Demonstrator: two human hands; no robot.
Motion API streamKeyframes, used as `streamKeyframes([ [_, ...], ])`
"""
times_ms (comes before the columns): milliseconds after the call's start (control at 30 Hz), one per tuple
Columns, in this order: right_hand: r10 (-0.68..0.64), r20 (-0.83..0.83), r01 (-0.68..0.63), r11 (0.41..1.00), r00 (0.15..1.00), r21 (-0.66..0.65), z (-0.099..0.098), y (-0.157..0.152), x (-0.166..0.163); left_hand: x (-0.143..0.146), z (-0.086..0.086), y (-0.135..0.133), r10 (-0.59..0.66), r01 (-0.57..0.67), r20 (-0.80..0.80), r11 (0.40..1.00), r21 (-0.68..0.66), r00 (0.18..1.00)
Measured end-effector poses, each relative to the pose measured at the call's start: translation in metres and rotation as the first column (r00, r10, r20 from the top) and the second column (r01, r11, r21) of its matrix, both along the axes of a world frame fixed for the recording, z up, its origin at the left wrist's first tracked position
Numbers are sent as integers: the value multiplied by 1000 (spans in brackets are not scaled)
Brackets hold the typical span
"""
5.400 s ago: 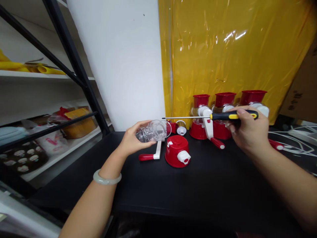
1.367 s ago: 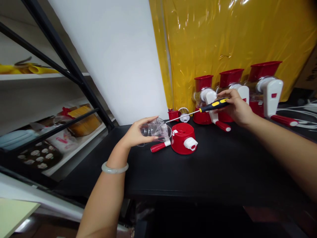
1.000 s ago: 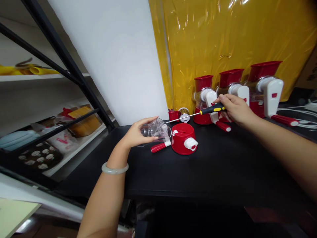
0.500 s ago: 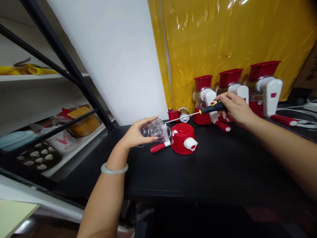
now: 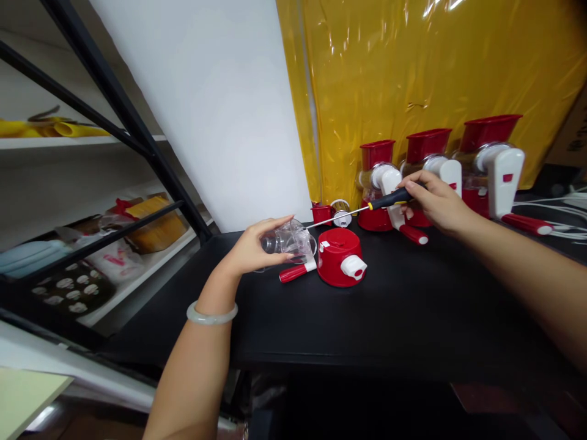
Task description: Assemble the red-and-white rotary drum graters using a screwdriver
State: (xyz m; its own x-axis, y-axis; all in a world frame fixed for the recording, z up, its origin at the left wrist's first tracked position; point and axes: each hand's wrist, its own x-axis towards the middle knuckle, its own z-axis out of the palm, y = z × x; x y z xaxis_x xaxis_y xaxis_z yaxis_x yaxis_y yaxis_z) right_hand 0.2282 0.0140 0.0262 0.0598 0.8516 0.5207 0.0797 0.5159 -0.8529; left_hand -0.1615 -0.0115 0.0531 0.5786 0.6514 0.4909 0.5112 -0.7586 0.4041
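Note:
My left hand (image 5: 250, 247) is wrapped round a clear plastic grater housing (image 5: 296, 241), which lies tilted on its side above the black table. In my right hand (image 5: 428, 198) is a screwdriver (image 5: 389, 199) with a black and yellow handle. Its long metal shaft points left, and the tip reaches the right end of the clear housing; what it touches there is too small to make out. Just right of the housing stands a red grater base (image 5: 339, 256) with a white knob on its front. A crank handle (image 5: 293, 272) with a red grip lies beside the base.
Several assembled red and white rotary graters (image 5: 488, 165) stand along the back right. A small red part (image 5: 321, 213) and a grating drum (image 5: 341, 212) sit near the yellow plastic curtain (image 5: 431, 73). A black-framed shelf (image 5: 165, 177) rises at the left. White cables (image 5: 564, 211) lie far right.
Almost nothing differs. Both hands keep their places on the housing and the screwdriver; the right-hand fingers look slightly shifted round the handle.

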Motion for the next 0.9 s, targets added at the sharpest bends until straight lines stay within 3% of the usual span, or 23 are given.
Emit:
streamKeyframes([
  [400, -141, 38, 143, 989, 989, -46, 4, -8, -11, 5, 5, -8, 2, 25, -125, 977, 213, 992],
  [567, -261, -121, 263, 965, 958, -3, 10, -8, -10, 3, 4, -6, 91, -41, -123, 932, 360, 988],
  [667, -362, -188, 378, 924, 913, 58, 12, -8, -6, 0, 3, -2, 113, -127, 60, 887, 443, 992],
  [733, -439, -127, 454, 880, 890, 137, 11, -10, -3, -1, 2, 2, 114, -214, 247, 878, 428, 962],
  [833, -561, 158, 497, 808, 812, 315, 5, -13, -5, 1, -2, 9, 53, -240, 531, 926, 291, 846],
  [900, -550, 369, 424, 826, 749, 371, -2, -16, -10, 4, -4, 11, -7, -154, 693, 973, 171, 721],
])
